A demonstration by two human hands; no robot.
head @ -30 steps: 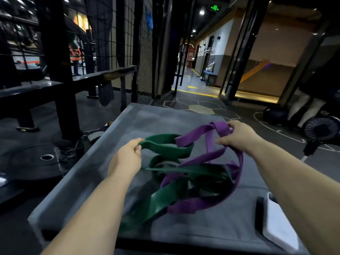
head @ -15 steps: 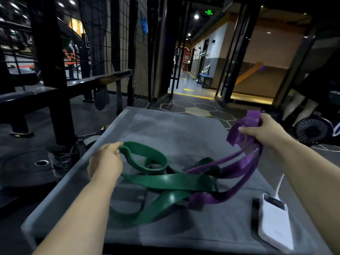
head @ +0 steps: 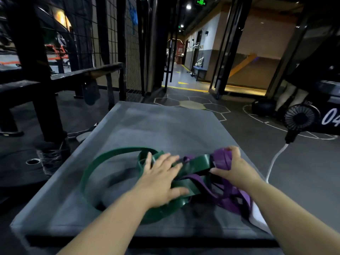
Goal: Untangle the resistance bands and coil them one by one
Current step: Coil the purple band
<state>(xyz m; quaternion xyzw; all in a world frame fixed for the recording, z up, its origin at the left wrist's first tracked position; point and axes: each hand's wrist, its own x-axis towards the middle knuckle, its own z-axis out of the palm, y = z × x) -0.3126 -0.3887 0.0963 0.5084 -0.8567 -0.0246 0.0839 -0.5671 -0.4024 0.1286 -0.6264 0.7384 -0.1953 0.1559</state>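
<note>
A green resistance band [head: 95,165] and a purple resistance band [head: 228,200] lie tangled on a grey padded box [head: 165,126]. The green band's big loop spreads to the left; the purple one bunches at the right. My left hand [head: 161,178] lies flat with spread fingers on the green band where the two cross. My right hand [head: 233,167] grips a bunch of the purple band at the right, fingers curled over it, thumb pointing left.
A white phone or power bank [head: 257,217] peeks out under the purple band at the box's right edge. A black fan [head: 299,118] with a white cable stands on the floor at right. Dark rack posts [head: 36,70] and a weight plate [head: 22,168] are at left.
Both hands came together toward the middle and down onto the box. My left hand released its pinch on the green loop and now presses flat. My right hand lowered the purple band.
</note>
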